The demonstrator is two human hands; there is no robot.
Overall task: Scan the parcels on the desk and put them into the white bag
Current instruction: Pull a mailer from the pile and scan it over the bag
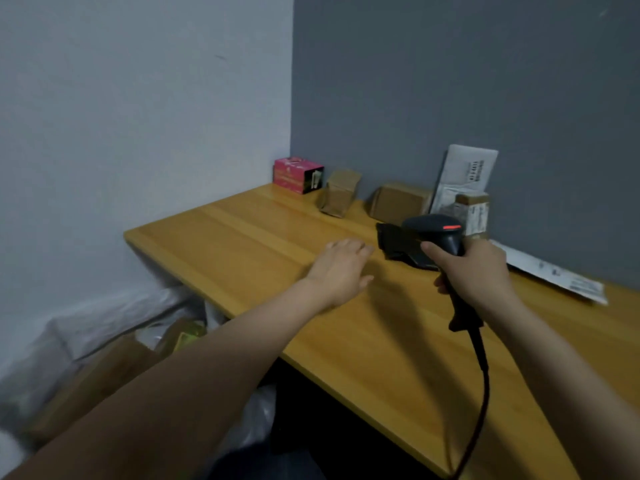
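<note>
White envelope (464,174), label (476,170) print illegible

Left hand (341,268) outstretched (fingers (358,247) straight), right hand (474,271) gripping.

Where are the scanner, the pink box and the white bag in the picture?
scanner (429,225), head view, top of its head
pink box (289,178), head view, its pink front face
white bag (104,313), head view, its crumpled upper edge
</note>
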